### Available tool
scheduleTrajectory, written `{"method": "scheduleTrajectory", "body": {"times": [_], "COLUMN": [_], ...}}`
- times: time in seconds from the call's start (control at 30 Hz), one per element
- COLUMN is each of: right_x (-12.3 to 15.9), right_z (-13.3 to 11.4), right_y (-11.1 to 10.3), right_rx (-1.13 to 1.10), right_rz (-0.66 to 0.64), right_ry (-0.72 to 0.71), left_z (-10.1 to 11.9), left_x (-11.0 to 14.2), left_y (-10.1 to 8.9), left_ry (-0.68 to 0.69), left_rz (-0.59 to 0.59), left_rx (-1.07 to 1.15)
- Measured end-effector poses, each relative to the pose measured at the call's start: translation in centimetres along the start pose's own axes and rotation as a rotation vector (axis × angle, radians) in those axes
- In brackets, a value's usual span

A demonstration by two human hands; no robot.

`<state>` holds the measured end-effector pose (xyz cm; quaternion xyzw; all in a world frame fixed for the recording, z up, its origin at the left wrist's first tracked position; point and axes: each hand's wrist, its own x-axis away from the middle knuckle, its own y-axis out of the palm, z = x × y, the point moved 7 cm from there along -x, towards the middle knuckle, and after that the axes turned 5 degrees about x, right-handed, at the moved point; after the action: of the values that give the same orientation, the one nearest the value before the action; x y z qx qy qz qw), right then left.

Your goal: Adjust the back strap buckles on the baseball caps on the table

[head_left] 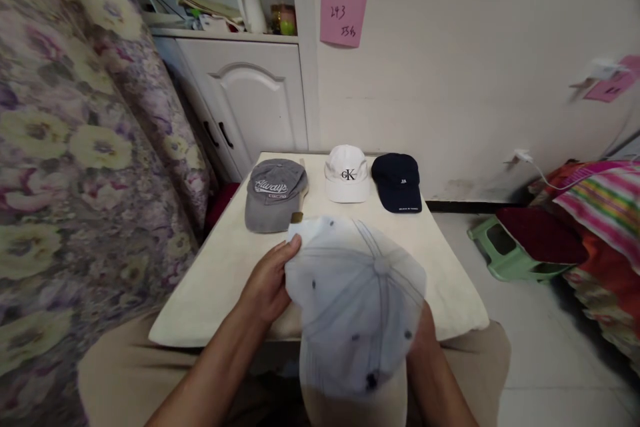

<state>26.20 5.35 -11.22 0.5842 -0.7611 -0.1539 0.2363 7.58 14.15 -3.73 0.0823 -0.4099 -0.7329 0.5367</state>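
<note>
From my end, the pale blue cap (360,300) is blurred, its brim (356,409) cut off past the table's (225,307) near edge. It hides the right hand's (426,332) fingers from me. Lettering (409,209) on the navy cap (395,177) (far right corner) seems too small to read.

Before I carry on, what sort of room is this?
Probably a room in a home: a floral curtain, a white cabinet and a green stool surround the cap-covered table.
</note>
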Motion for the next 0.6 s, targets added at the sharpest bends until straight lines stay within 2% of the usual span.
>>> {"method": "scheduleTrajectory", "body": {"times": [0.03,0.13,0.27,0.37,0.47,0.6], "right_x": [-0.3,-1.0,-1.5,-1.9,-2.7,-3.7], "right_z": [0.5,2.3,3.7,3.8,3.6,4.1], "right_y": [0.4,1.3,0.9,0.3,-0.6,-2.1], "right_rx": [-0.067,-0.247,-0.332,-0.362,-0.331,-0.289], "right_rz": [-0.008,-0.033,-0.022,0.022,0.084,0.116], "right_ry": [0.029,0.158,0.236,0.179,0.082,0.067], "left_z": [-1.0,-3.7,-7.0,-7.2,-6.8,-6.9], "left_x": [-0.5,-1.3,-1.0,-0.6,-0.5,-0.6], "left_y": [-0.6,-2.3,-4.2,-4.9,-4.5,-4.7], "left_ry": [-0.055,-0.092,-0.193,-0.171,-0.185,-0.207], "left_rz": [0.022,0.051,0.042,0.054,0.024,0.014], "left_rx": [0.043,0.161,0.22,0.18,0.137,0.109]}}
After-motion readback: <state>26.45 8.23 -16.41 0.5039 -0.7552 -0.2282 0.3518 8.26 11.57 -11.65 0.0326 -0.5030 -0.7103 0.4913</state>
